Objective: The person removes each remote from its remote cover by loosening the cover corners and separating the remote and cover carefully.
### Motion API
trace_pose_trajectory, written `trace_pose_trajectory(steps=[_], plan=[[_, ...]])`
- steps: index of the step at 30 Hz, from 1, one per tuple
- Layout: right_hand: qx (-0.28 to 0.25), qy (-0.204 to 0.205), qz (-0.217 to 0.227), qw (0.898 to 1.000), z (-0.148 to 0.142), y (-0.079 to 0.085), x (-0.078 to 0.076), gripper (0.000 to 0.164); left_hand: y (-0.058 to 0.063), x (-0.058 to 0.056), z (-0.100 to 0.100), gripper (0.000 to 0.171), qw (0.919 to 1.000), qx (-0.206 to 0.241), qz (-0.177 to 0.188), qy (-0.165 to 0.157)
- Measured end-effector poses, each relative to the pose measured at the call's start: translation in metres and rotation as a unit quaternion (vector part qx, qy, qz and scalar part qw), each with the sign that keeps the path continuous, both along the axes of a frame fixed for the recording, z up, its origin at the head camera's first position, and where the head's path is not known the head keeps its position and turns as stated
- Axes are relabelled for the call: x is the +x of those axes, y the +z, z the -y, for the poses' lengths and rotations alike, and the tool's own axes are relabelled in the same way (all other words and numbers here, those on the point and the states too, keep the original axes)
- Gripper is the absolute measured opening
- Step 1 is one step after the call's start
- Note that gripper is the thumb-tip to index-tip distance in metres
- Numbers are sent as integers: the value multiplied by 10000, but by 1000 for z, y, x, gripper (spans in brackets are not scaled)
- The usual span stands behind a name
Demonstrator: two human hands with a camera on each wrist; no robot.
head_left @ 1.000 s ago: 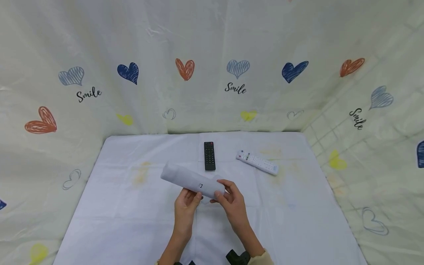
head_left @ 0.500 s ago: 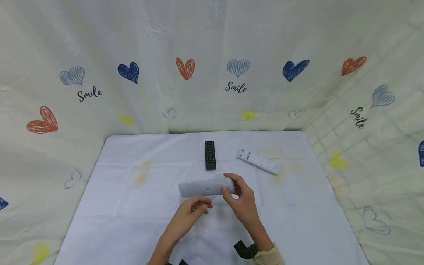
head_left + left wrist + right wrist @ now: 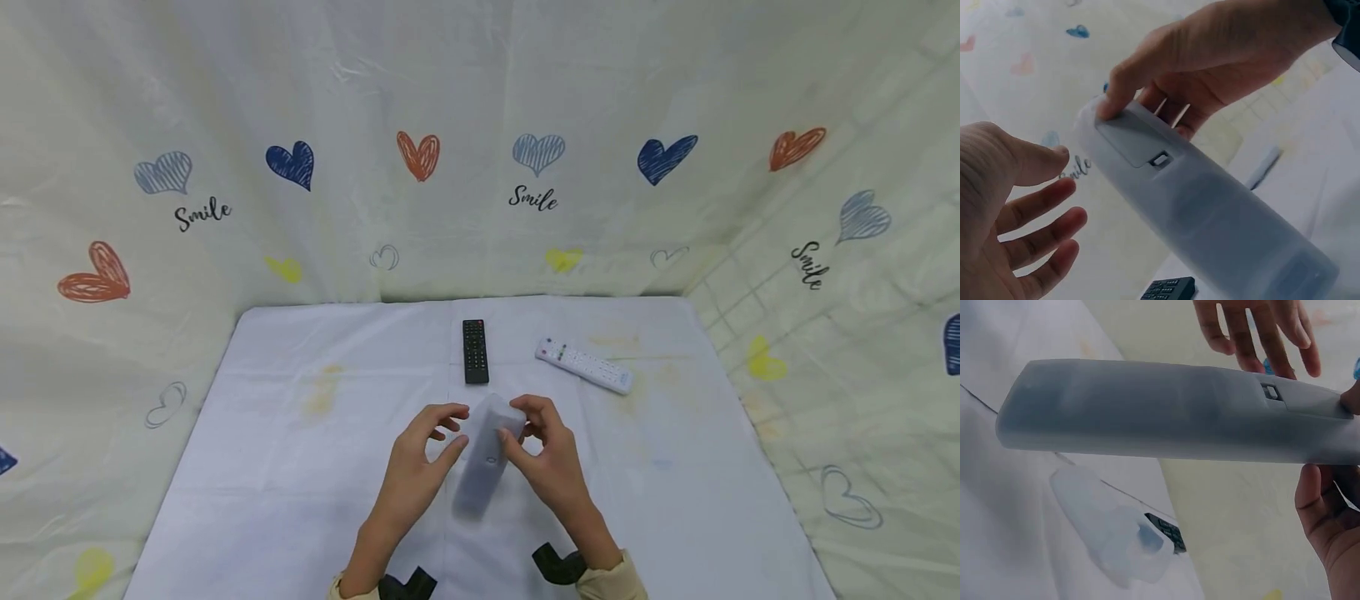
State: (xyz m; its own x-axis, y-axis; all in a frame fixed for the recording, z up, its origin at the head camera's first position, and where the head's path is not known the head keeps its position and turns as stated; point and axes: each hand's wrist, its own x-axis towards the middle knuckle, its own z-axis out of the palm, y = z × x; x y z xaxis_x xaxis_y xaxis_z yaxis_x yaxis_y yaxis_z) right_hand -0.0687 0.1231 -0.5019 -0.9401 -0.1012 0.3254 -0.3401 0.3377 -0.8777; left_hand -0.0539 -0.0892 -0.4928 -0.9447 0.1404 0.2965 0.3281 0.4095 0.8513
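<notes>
My right hand [image 3: 553, 462] pinches one end of a white remote control [image 3: 482, 475] between thumb and fingers. The remote's back faces up and shows a battery cover with a small latch, plain in the left wrist view, where the right thumb [image 3: 1116, 100] lies on the cover. Its long free end slants down toward the person. To the left of it, my left hand [image 3: 416, 458] is spread with thumb and fingers apart, holding nothing. Beneath the remote, a pale translucent piece [image 3: 1110, 525] lies on the table, seen best in the right wrist view.
Farther back on the white-covered table [image 3: 262, 467] lie a black remote [image 3: 475, 352] and, to its right, another white remote [image 3: 583, 367] with its buttons up. A curtain [image 3: 465, 233] printed with hearts hangs behind the table.
The left hand has let go of the remote and opened beside it. In the right hand, the remote has swung from pointing left to pointing down toward the person.
</notes>
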Motion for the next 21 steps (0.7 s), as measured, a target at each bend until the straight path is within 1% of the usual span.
trace_pose_trajectory(steps=[1, 4, 8, 10, 15, 18, 21], plan=[[-6, 9, -35, 10000, 0, -1, 0, 40, -2, 0, -2, 46, 9999, -99, -139, -6], [7, 71, -235, 9997, 2, -4, 2, 39, -6, 0, -10, 55, 9988, -281, -378, -93], [10, 207, -505, 9985, 4, -6, 3, 37, -10, 1, -17, 60, 9982, -366, -432, -193], [35, 265, -638, 9976, 5, -7, 4, 37, -11, 1, -18, 58, 9984, -338, -441, -131], [131, 466, -1001, 9938, 7, -8, 3, 37, -11, 2, -18, 50, 9987, -69, -472, 183], [170, 584, -1023, 9929, 8, -7, 2, 41, -12, 3, -17, 47, 9979, 11, -585, 294], [227, 653, -1012, 9925, 9, -8, 3, 48, -15, 3, -16, 44, 9961, 33, -782, 397]])
